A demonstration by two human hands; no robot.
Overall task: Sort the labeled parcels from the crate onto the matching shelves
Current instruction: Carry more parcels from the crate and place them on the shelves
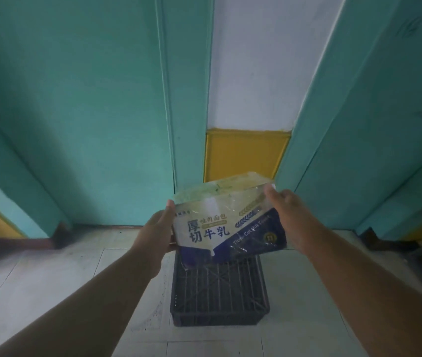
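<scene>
Head view, looking down at the floor. Both arms are reaching forward over a dark crate [219, 289] sitting on pale floor tiles [50, 292] at about 6 o'clock of centre.

Left hand [157, 228] is holding the left edge of a parcel [226, 220], fingers lying up along that side with the fingertips at its upper left corner; grip is closed on the parcel. Right hand [285, 215] is pinching the upper right corner of the same parcel, at roughly 2 o'clock from the parcel's middle; grip closed on it too.

The parcel is a clear-wrapped bag with white and dark blue printing and large characters on the front, tilted face-up toward the camera. It is hanging above the crate's far end, its lower edge overlapping the crate rim in this view; whether it is touching the crate I cannot tell.

Crate interior: only the bare grid bottom is showing in the part I can see. The far end is hidden behind the parcel, so more parcels there cannot be ruled out.

Ahead, from 9 to 3 o'clock, teal panels [76, 112] and a yellow panel [246, 155] are standing upright. No shelves or shelf labels are showing.

Progress, as a judgement: this parcel is lifted out and being read or checked; placing it is not yet done. It looks like the last, or near the last, to sort.
</scene>
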